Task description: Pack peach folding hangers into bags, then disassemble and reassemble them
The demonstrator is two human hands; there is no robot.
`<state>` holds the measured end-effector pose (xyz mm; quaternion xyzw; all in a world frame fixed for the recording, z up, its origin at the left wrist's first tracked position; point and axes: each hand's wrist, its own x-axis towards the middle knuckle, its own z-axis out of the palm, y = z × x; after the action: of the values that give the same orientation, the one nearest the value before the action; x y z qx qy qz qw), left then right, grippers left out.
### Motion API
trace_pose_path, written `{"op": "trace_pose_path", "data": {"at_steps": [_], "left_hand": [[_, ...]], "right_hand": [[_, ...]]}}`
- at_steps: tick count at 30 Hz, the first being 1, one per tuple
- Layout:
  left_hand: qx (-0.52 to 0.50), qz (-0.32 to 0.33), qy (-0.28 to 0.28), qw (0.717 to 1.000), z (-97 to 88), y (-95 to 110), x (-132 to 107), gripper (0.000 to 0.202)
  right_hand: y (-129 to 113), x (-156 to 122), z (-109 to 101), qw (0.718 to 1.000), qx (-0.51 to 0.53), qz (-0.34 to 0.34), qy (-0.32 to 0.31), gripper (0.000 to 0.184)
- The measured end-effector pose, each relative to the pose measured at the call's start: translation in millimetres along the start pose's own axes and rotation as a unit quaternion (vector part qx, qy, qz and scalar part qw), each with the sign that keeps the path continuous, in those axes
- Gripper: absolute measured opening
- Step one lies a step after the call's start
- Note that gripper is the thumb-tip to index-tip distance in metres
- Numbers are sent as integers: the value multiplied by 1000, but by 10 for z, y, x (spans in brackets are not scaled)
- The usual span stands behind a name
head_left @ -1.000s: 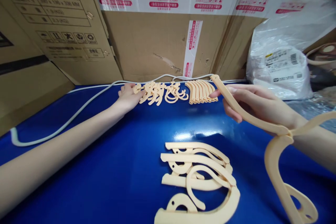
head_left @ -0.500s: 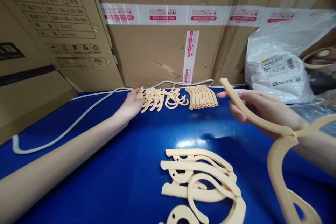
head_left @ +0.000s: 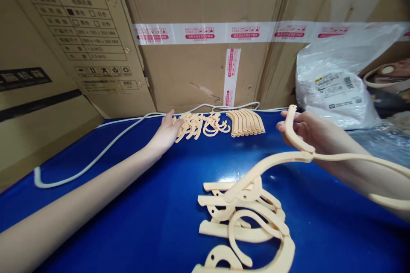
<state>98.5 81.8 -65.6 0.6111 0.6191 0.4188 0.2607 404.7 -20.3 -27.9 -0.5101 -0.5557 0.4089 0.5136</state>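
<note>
My left hand (head_left: 165,133) reaches across the blue table (head_left: 153,204) and rests its fingers on a cluster of small cream plastic hook pieces (head_left: 200,124) at the far edge. My right hand (head_left: 307,132) grips a large cream plastic hanger piece (head_left: 275,163). Its long arms stretch down toward the near pile and off to the right. A pile of similar large cream hanger parts (head_left: 246,226) lies on the table in front of me.
A row of curved cream pieces (head_left: 246,122) lies between my hands. A white cable (head_left: 96,158) runs along the table's back edge. Cardboard boxes (head_left: 205,38) wall off the back and left. A white plastic bag (head_left: 336,85) sits at the right.
The right hand has turned the large hanger piece, so its hook end swung left and up over the near pile. My view has tilted up a little. The left hand stays on the small pieces.
</note>
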Motion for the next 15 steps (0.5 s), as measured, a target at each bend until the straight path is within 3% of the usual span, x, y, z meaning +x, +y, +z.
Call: {"op": "trace_pose_path", "data": {"at_steps": [2, 4, 7, 8, 9, 11, 12, 15], "left_hand": [[-14, 17, 10, 1000, 20, 76, -29, 61], [-38, 50, 1, 998, 46, 200, -100, 58], [-101, 82, -86, 988, 72, 435, -283, 52], [-139, 65, -144, 978, 71, 505, -351, 58], [-216, 15, -233, 948, 65, 559, -414, 64], [-308, -65, -325, 892, 34, 612, -507, 56], [-337, -92, -340, 873, 13, 611, -530, 44], [-357, -111, -312, 874, -60, 547, -516, 10]], "right_hand": [[-2, 42, 35, 996, 79, 43, 8, 9], [-28, 124, 131, 993, 115, 30, -1, 11], [-115, 299, 345, 986, 164, 9, 40, 10], [-148, 361, 414, 981, 181, -8, 64, 12], [-176, 422, 471, 978, 192, -27, 78, 14], [-207, 530, 541, 971, 208, -66, 93, 18], [-205, 576, 550, 970, 207, -79, 97, 18], [-144, 678, 489, 974, 177, -99, 102, 14]]}}
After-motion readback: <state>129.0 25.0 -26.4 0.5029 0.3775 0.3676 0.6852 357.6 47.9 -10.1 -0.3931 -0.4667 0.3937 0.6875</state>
